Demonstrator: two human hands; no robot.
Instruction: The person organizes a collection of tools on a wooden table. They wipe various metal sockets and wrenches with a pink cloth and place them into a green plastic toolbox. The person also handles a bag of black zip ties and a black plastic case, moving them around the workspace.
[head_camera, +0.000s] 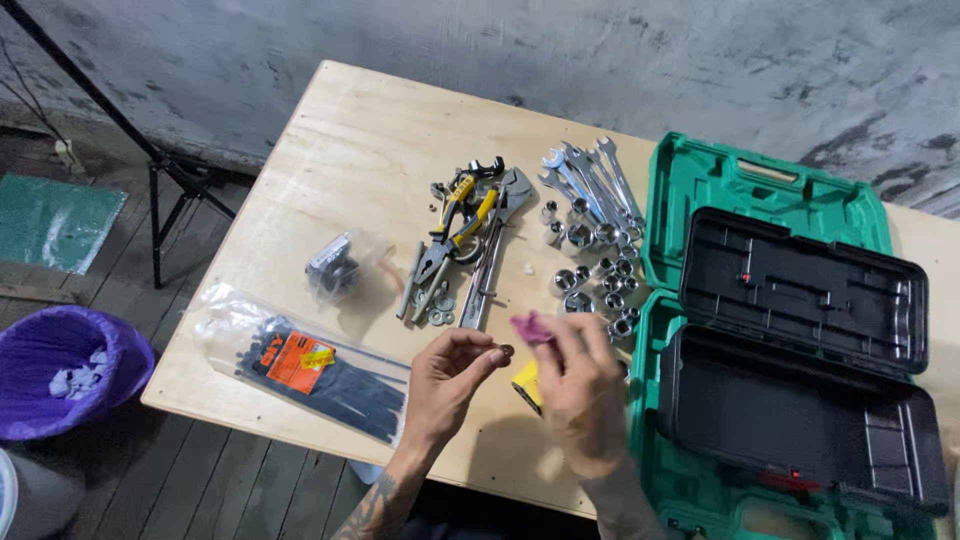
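Left hand fingers pinch a small dark round part. Right hand fingers pinch a magenta cloth, above the worktop, just beside the sockets and green case.

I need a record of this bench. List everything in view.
open green plastic tool case with black trays: one, table's right side
silver spanners: several, fanned beside case
silver sockets: many, below spanners
yellow-handled pliers: a few, table centre
black cable ties in clear bag: one bag, near edge
purple bin: one, floor left
left hand: pinches small dark round part
right hand: holds purple cloth
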